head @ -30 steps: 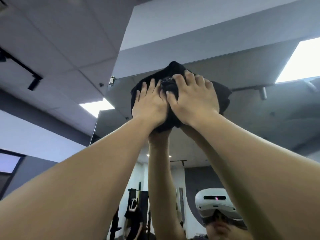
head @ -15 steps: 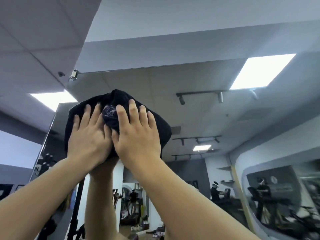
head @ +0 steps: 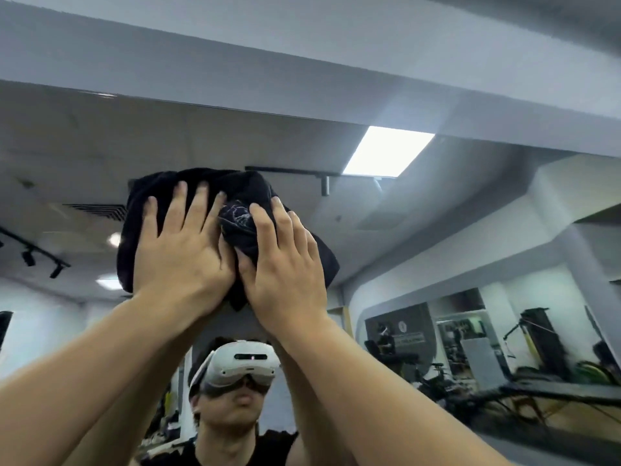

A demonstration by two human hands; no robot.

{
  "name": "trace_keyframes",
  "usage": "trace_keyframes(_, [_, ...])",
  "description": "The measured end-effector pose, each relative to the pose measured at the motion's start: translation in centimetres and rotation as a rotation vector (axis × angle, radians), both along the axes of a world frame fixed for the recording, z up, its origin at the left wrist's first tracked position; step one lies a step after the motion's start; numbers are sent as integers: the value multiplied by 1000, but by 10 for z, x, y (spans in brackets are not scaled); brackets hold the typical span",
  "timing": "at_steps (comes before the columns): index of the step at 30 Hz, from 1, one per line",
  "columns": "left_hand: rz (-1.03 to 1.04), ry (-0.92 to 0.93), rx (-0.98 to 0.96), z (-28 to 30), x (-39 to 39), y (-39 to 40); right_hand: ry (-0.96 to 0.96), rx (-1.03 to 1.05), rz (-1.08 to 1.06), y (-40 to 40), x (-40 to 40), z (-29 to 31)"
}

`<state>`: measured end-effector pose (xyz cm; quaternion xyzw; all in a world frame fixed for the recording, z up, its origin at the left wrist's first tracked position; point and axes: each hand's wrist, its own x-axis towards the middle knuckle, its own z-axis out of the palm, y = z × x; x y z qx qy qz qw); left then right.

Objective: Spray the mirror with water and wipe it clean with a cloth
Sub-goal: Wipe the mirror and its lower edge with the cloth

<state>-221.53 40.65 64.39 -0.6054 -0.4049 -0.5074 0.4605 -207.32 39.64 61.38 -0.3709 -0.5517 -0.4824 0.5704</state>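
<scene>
I see the mirror (head: 437, 237) filling most of the view, its top edge running under a pale wall band, and the glass reflects ceiling panels, a lit ceiling light (head: 388, 151) and a gym room at the lower right. The cloth (head: 242, 196) is black, bunched and crumpled, with a faint pale printed pattern on a fold near its middle; it lies flat against the upper part of the mirror, a little left of centre. My left hand (head: 181, 253) is spread wide on the cloth, fingers straight and fanned apart, palm pressing it onto the glass. My right hand (head: 285, 264) sits just beside it, thumbs nearly touching, its fingers also extended and lying over the raised fold of cloth, pressing rather than gripping. Both forearms reach up from the bottom corners. Below the hands the mirror shows a person wearing a white headset (head: 242, 364) and a dark sleeveless top.
</scene>
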Motion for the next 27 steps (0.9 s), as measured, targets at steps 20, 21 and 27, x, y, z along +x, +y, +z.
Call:
trace_keyframes(20, [-91, 237, -15, 63, 377, -34, 316, -56, 158, -49, 358, 22])
trace_keyframes(21, [-96, 255, -23, 65, 391, -35, 331, -49, 163, -49, 371, 22])
trace_keyframes(27, [-164, 361, -78, 47, 460, -44, 439, -25, 149, -56, 434, -3])
